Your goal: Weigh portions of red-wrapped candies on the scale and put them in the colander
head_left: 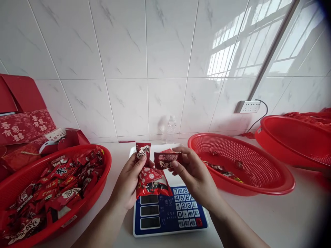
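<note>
Left hand (131, 181): closed, thumb over an upright red packet (143, 150), with a larger red bag (153, 179) hanging just below it. Right hand (198, 172): fingertips pinching a dark packet (164, 160), level, near the upright packet. Beneath both hands, a scale (167, 215); its keypad extends below the right hand. Left of the left hand, a strip of pale surface (117, 224) separates the scale from the rim of a filled basket (108, 162) heaped with red packets. Right of the right hand, close to its wrist, the raised rim of a sparsely filled basket (283, 179) bounds sideways room; surface extends in front of that rim. Beyond the hands, a clear bottle (171, 129) stands before a tiled wall (168, 44). Farther right: a power strip (248, 106) and a far basket (279, 137). Far left: red boxes (22, 127).
</note>
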A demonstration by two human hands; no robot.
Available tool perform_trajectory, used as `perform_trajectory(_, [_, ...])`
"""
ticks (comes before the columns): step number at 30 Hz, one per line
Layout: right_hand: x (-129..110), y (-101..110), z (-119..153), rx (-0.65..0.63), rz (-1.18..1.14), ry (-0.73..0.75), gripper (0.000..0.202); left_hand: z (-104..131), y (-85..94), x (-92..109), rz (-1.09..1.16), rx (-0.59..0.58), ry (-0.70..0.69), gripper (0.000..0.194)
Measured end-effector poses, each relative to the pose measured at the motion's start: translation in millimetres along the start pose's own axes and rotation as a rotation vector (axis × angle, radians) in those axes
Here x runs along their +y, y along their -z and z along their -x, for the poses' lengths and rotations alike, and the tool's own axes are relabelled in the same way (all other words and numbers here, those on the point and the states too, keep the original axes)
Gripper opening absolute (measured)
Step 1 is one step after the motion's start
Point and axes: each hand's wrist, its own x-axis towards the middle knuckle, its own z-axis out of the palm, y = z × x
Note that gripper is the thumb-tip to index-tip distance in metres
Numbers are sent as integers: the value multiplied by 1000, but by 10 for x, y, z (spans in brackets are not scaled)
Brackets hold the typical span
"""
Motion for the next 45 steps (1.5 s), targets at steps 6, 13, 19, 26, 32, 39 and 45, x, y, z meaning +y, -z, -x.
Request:
perform_trajectory(6, [-30, -29, 47, -92, 341, 253, 26, 9, 3, -10, -17, 33, -52, 20])
perform_trajectory(13, [-74, -125, 85, -211, 451, 362, 26, 65, -13, -57, -143, -25, -146, 25])
perform_trajectory(19, [-30, -94, 22, 34, 337, 202, 20, 79, -13, -61, -218, -26, -166, 30])
perform_trajectory(26, [5, -64, -24, 117, 134, 10, 31, 64, 52, -39, -495, 142, -393, 37])
perform_trajectory(32, [-33, -70, 12, 107, 138, 58, 29, 142, 28, -55, -539, -199, -202, 33])
perform_trajectory(39, [-57, -99, 22, 134, 254, 169, 20, 122, 90, -85, -565, -231, -238, 43])
perform_trajectory(45, [-67, -116, 31, 93, 283, 173, 15, 108, 60, -80, -667, -171, -300, 30])
